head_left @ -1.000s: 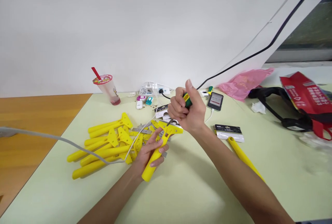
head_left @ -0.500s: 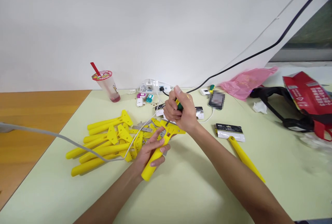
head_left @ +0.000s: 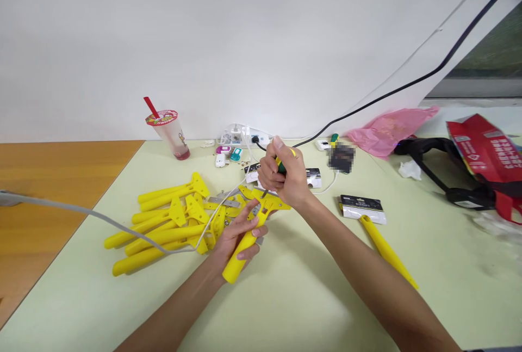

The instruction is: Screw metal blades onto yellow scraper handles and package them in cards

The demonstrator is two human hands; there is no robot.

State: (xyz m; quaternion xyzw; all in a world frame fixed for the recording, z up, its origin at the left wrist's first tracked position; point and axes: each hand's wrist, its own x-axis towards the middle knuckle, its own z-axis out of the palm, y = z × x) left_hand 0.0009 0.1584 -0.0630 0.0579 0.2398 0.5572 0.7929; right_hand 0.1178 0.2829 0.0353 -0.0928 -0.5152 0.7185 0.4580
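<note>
My left hand (head_left: 236, 238) is wrapped round the handle of a yellow scraper (head_left: 241, 255), its head tilted up and away from me. Above that head, my right hand (head_left: 285, 170) grips a screwdriver with a green and yellow handle (head_left: 281, 165). The screwdriver's thin shaft points down at a screw in the scraper head; I cannot tell whether the tip sits in it. Left of my hands lies a pile of yellow scraper handles (head_left: 163, 232), some overlapping, with metal blade parts (head_left: 228, 201) beside them.
A cup with a red straw (head_left: 171, 134) stands by the wall, left of a power strip (head_left: 244, 137). On the right are a packaged yellow scraper (head_left: 387, 251), a phone (head_left: 341, 157), a pink bag (head_left: 391, 129) and a black strap (head_left: 432, 170). A grey cable (head_left: 101, 216) crosses the pile.
Both hands keep their hold in nearly the same place. The right hand and screwdriver look very slightly turned, and the whole view has shifted a little.
</note>
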